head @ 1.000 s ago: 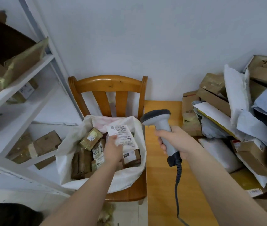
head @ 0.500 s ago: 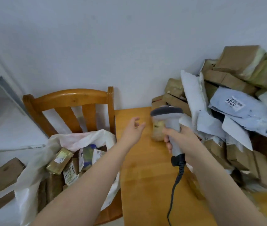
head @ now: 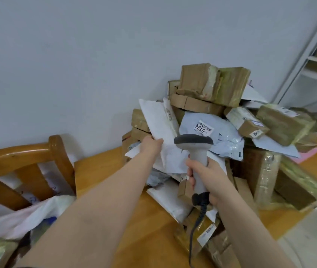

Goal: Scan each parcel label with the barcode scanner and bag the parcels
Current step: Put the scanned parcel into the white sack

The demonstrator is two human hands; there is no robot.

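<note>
Parcel pick from the heap, scanner at the ready

The left hand (head: 150, 147) grips the lower edge of a white mailer (head: 158, 118) leaning against the heap of parcels (head: 231, 105) on the wooden table (head: 103, 171), thumb on its face and the other fingers hidden behind it. The right hand (head: 206, 176) has its fingers wrapped round the handle of the barcode scanner (head: 193, 141), whose head sits just beside the mailer. The step appears to be fetching the next parcel to scan. Next, the mailer likely needs sliding free without toppling the boxes stacked above, then turning so its label faces the scanner, before it goes into the white bag (head: 18, 219) on the chair (head: 18, 153) at lower left.
</note>
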